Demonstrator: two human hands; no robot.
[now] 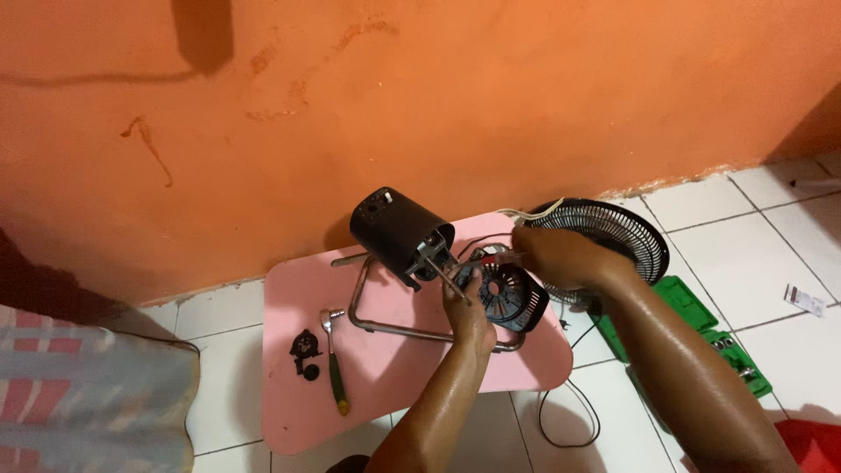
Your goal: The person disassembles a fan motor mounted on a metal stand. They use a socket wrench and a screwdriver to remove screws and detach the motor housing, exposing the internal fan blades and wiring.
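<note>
On a small pink table (298, 412) lies a dismantled fan motor. Its black cylindrical housing (394, 226) rests tilted at the table's back, with a metal shaft sticking out toward me. My left hand (464, 307) grips the black round vented motor cover (511, 298) beside the shaft. My right hand (561, 254) reaches in from the right and holds a thin tool against the motor's wiring, just in front of a black wire fan grille (626, 232).
A ratchet wrench (334, 359) with a yellow-tipped handle and a small black plastic part (305, 350) lie on the table's left. A bent metal frame (363, 307) rests under the motor. A green tool case (701, 324) sits on the white tiled floor. An orange wall rises behind.
</note>
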